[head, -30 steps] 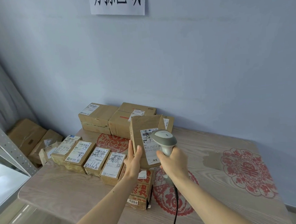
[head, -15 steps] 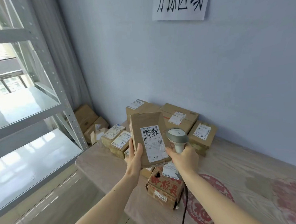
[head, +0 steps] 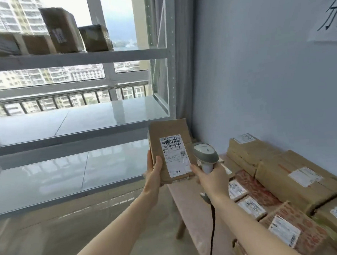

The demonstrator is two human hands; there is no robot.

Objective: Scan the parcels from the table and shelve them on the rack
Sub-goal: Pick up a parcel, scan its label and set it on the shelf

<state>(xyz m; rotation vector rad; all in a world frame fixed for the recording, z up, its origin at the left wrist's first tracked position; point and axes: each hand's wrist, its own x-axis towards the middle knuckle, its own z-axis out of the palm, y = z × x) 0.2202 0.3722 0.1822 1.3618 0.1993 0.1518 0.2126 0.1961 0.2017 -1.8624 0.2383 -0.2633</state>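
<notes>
I've got the parcel (head: 170,150) up in front of me, label (head: 174,155) facing the camera, clear of the table (head: 184,197) and level with the rack (head: 80,123). My left hand (head: 153,174) grips its lower left edge, thumb across the front, fingers hidden behind. My right hand (head: 211,177) is curled round the scanner (head: 204,154) handle, one fingertip touching the parcel's lower right corner. It reads as light, judging by the one-handed hold (no sag in the wrist), and stiff, though the cardboard looks creased. Plain card should not be slippery. I'd keep that edge pinch low, off the label, and slide it flat onto the bare middle shelf.
</notes>
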